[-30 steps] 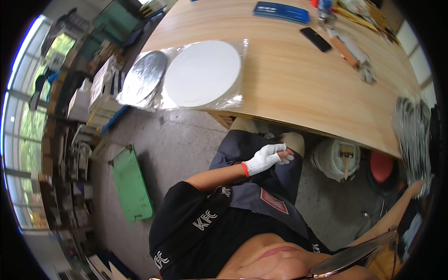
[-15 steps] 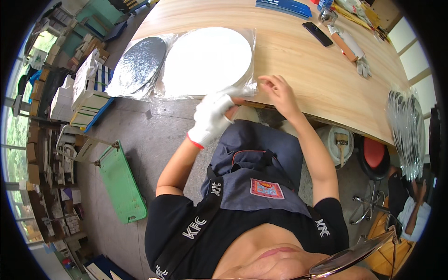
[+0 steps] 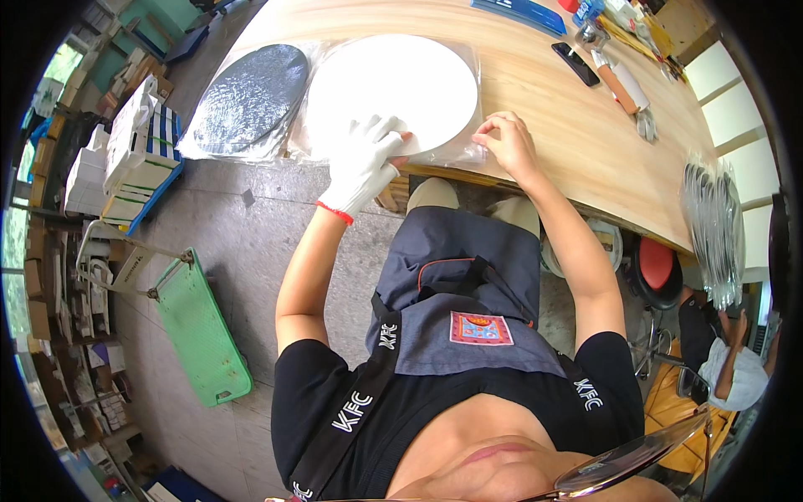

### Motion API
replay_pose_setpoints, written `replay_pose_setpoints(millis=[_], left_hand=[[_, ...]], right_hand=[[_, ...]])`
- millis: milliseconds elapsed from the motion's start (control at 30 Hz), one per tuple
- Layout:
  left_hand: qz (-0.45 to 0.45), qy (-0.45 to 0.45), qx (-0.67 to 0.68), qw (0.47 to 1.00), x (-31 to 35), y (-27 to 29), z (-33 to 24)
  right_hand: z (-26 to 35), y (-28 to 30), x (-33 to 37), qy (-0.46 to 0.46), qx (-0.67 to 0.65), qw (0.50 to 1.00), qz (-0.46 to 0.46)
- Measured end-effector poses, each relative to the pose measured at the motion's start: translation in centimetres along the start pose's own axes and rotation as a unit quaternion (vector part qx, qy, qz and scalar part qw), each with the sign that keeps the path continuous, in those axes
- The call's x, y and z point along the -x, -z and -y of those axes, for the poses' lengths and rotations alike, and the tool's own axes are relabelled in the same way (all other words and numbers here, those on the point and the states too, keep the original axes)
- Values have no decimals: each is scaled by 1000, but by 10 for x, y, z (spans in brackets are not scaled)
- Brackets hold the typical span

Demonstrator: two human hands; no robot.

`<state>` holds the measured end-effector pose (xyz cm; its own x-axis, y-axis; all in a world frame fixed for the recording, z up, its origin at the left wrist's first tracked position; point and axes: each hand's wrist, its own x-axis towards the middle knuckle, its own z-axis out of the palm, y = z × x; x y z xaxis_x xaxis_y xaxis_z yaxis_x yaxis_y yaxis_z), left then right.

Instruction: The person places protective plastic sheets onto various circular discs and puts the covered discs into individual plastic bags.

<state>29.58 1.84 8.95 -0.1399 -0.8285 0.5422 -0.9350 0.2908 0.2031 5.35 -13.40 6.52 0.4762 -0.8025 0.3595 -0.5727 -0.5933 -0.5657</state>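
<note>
A large white round disc [image 3: 418,84] lies in a clear plastic bag [image 3: 456,151] at the table's near edge. My left hand [image 3: 365,159], in a white knit glove with a red cuff, rests over the disc's near edge. Its fingers are spread, with the thumb and a fingertip bare. At the bag's near right corner, my bare right hand [image 3: 508,146] has thumb and forefinger pinched together on the plastic. Left of the white disc, a dark, shiny round disc [image 3: 255,96] lies in clear plastic.
On the wooden table [image 3: 585,159] lie a phone [image 3: 575,64], a blue flat pack [image 3: 523,15] and a cardboard roll [image 3: 617,84]. Wrapped thin discs [image 3: 711,234] stand at the right edge. A green trolley [image 3: 203,330] is on the floor at left. Another person sits far right.
My left hand has moved from the bag's near edge onto the disc, its fingers spreading. My right hand has closed in on the bag's corner. The whole view has shifted slightly.
</note>
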Motion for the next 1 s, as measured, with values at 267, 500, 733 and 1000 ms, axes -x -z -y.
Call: replay_pose_setpoints(millis=[267,500,733,1000], left_hand=[[-19,-17,19,999,-2,-5,3],[-26,1,121,992,-30,-11,-13],[131,-88,58,986,-102,-7,30],[224,-91,7,970,-133,-29,30]], right_hand=[[-13,4,-7,-34,27,986,159],[34,68,-34,289,270,918,-18],[14,87,-44,390,252,886,-1],[10,163,-87,415,409,812,-45]])
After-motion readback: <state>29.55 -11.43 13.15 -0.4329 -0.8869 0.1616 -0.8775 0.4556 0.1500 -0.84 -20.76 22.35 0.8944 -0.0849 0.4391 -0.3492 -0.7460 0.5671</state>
